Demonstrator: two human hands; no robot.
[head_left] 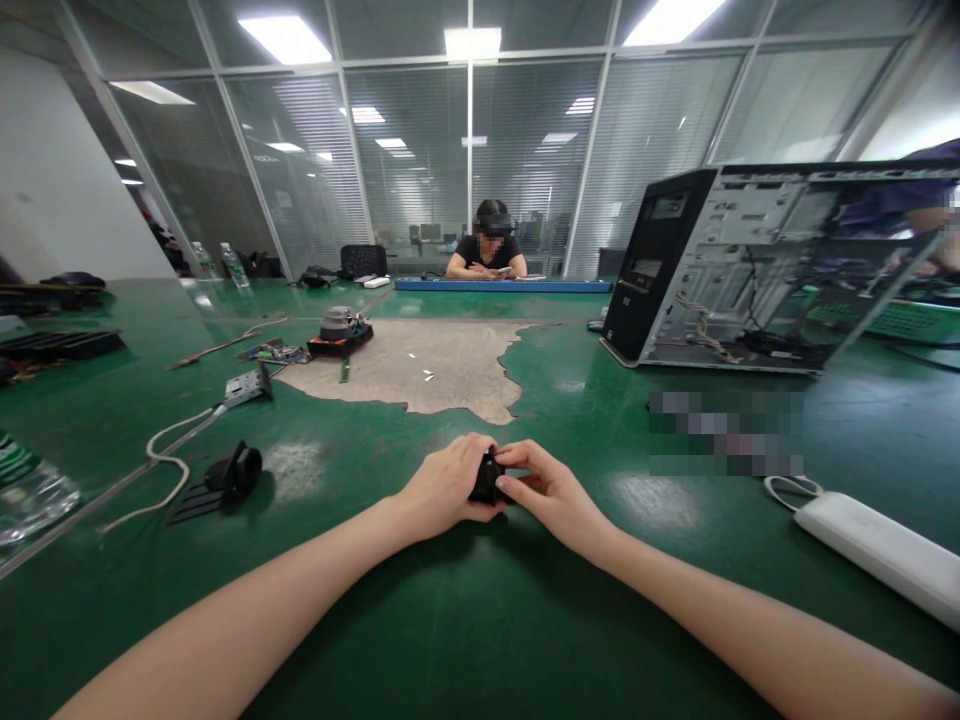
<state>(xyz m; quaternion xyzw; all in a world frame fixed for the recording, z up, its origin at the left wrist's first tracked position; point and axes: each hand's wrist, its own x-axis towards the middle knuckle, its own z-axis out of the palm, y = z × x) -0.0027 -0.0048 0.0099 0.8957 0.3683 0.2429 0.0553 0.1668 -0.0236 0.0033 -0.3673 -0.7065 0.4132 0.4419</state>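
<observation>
Both of my hands meet around a small black boxy part point(486, 479) just above the green table, near the middle of the view. My left hand point(453, 474) wraps it from the left, fingers over the top and thumb below. From the right, my right hand point(541, 484) pinches its edge between thumb and fingertips. Much of the part is covered by my fingers, so its exact kind cannot be made out. To the left lies a black plastic piece with a round duct and slatted base point(234, 475).
An opened black computer case point(664, 270) stands at right, near a white power strip point(877, 545). A heatsink with fan point(341, 330), a circuit board point(279, 352), a metal bracket with a cable point(247, 385) and a bottle point(34, 490) lie left. A person point(491, 245) sits opposite.
</observation>
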